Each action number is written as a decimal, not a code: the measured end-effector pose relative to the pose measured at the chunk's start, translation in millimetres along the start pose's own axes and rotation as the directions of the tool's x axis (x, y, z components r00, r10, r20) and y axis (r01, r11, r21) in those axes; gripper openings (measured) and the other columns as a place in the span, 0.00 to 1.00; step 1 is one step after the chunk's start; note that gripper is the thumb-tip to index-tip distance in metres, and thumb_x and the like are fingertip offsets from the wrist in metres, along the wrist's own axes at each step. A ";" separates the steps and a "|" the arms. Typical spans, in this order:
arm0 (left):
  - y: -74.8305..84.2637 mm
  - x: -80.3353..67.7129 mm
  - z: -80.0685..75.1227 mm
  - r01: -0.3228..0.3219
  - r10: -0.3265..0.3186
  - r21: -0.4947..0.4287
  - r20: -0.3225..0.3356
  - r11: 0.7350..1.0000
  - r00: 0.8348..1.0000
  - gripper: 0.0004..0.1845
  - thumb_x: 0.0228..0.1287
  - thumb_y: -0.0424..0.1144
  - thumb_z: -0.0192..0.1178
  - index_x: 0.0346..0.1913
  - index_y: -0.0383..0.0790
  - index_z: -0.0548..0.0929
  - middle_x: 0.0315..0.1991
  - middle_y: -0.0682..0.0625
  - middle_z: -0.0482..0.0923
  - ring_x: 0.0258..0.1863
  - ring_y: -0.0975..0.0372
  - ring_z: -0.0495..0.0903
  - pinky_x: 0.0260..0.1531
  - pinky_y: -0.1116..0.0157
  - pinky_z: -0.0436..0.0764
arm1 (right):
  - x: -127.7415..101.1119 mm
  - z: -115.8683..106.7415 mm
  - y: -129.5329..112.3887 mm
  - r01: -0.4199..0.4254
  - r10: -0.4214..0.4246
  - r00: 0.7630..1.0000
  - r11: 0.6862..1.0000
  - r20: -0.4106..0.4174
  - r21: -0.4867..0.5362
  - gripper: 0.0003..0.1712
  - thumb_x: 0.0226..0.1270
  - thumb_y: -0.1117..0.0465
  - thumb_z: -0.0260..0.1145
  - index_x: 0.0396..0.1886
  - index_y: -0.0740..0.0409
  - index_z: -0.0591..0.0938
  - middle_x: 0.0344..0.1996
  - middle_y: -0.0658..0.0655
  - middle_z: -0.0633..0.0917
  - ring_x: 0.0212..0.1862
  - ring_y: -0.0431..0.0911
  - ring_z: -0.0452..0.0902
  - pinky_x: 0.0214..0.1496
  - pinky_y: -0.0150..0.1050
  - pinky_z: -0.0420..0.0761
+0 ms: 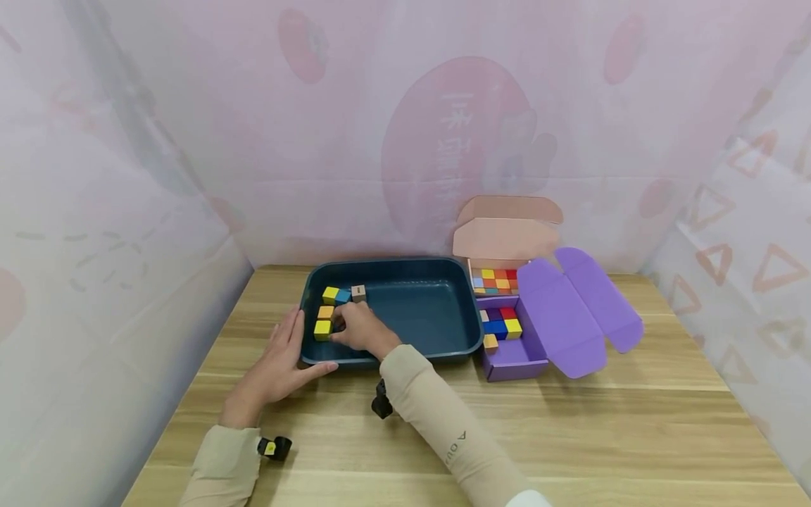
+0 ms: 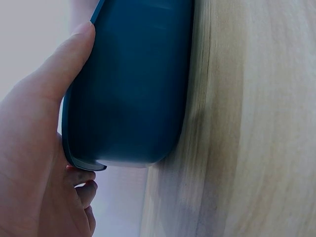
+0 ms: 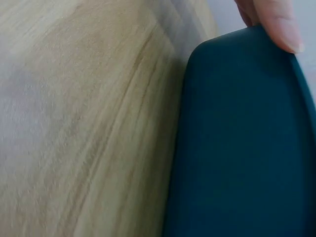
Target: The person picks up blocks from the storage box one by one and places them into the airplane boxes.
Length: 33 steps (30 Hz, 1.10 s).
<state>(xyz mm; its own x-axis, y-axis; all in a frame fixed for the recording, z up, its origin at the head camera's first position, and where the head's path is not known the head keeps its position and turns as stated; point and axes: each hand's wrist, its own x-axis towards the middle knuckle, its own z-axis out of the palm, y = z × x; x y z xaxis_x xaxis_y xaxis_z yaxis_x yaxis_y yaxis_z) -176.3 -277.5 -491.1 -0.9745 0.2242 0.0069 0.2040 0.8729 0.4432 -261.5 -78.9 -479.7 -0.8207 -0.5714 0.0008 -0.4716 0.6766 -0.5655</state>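
Note:
My left hand (image 1: pixel 283 360) rests at the near left corner of a dark blue tray (image 1: pixel 418 310), thumb along the near rim and fingers along the left side. In the left wrist view the thumb (image 2: pixel 69 61) touches the rim. My right hand (image 1: pixel 360 327) reaches into the tray, fingers bent beside a yellow cube (image 1: pixel 322 330) and an orange cube (image 1: pixel 326 312). A dark patch shows between its thumb and finger; whether it is a cube is unclear. Behind them sit another yellow cube (image 1: pixel 331 295), a blue cube (image 1: pixel 343 296) and a brown wooden cube (image 1: pixel 358 293).
Right of the tray stands an open purple box (image 1: pixel 516 371) with several coloured cubes and its lid folded out rightward. Behind it is an open pinkish box (image 1: pixel 505 238) packed with cubes. All stand on a wooden table (image 1: pixel 608 436); printed cloth (image 1: pixel 342 155) surrounds the back and sides.

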 end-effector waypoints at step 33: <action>0.1 1.8 3.0 0.023 -0.023 -0.014 0.012 1.000 1.000 0.71 0.62 0.76 0.63 0.85 0.34 0.32 0.87 0.38 0.25 0.86 0.36 0.35 0.82 0.33 0.42 | -11.9 -12.2 5.7 -0.080 0.078 0.993 0.997 -0.086 -0.017 0.18 0.71 0.54 0.75 0.57 0.55 0.88 0.50 0.51 0.91 0.50 0.41 0.87 0.55 0.35 0.89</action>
<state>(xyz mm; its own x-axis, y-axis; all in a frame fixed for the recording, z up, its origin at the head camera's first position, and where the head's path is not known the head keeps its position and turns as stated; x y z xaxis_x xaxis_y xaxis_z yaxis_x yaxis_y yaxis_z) -177.7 -275.7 -493.7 -0.9778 0.2093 -0.0141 0.1800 0.8718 0.4556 -258.4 -62.6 -472.9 -0.8797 -0.4748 0.0273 -0.4098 0.7278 -0.5499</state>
